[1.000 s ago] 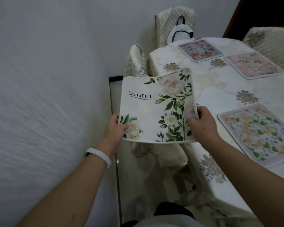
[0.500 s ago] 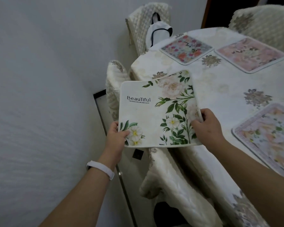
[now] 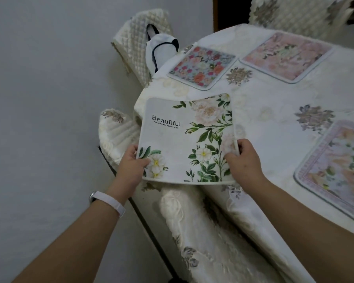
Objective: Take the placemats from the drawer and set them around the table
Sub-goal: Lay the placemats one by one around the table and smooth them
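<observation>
Gripping the white placemat (image 3: 184,139) by its two near corners, the person holds it nearly level over the near left edge of the desk (image 3: 270,123), its far edge curling slightly upward; whether it touches the cloth I cannot tell. The left hand (image 3: 131,166) pinches the near left corner, thumb on top by a white flower and fingers curled beneath. The right hand (image 3: 243,162) grips the near right corner the same way, thumb on the printed stems. The mat bears green leaves, pale roses and the word "Beautiful". Three more placemats lie flat on the desk's cream cloth: a bright floral mat (image 3: 201,67) at the far left, a pink mat (image 3: 286,56) just beside it to the right, and a pastel mat (image 3: 339,166) at the right edge of view. A white wristband (image 3: 108,201) circles the left wrist. Beyond the desk's far left corner stands a quilted chair (image 3: 139,43) carrying a white bag (image 3: 161,52) with dark trim.
</observation>
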The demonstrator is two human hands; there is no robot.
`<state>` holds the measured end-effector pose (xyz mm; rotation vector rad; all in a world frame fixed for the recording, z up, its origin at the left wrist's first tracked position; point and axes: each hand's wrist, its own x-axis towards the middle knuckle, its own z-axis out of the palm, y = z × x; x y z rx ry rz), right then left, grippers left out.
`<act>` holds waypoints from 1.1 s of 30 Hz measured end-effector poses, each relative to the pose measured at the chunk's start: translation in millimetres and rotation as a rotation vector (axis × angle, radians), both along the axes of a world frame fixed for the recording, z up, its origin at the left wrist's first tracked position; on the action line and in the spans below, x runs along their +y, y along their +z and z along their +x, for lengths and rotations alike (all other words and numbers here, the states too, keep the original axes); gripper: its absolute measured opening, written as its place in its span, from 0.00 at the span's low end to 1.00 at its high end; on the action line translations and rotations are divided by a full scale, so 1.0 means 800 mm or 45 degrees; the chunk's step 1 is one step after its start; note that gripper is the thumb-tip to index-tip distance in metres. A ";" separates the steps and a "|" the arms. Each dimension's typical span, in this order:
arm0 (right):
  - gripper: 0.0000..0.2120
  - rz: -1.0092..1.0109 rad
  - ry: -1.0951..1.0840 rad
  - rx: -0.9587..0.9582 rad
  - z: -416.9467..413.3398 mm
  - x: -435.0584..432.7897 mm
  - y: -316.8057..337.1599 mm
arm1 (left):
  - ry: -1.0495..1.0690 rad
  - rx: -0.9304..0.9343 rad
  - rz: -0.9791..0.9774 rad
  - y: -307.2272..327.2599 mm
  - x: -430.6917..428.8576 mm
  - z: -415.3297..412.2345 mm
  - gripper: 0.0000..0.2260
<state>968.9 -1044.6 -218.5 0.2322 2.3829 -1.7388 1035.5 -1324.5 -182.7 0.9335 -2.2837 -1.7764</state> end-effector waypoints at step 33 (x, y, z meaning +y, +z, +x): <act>0.07 0.181 -0.573 -0.465 -0.137 -0.247 -0.113 | -0.768 -0.405 -0.047 -0.156 -0.244 -0.394 0.12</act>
